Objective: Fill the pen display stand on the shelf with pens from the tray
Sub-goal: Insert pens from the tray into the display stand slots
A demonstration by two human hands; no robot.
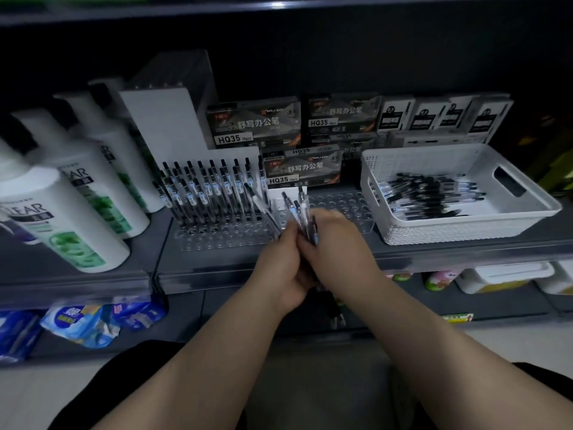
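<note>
Clear plastic stand has pens filling its left rear rows; front and right holes seem empty. Before it, left hand and right hand curl round a bunch of pens; more lie in the tray to its right.

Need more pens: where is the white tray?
Head view, right side of the shelf: the white tray sits just right of the clear pen stand.
</note>
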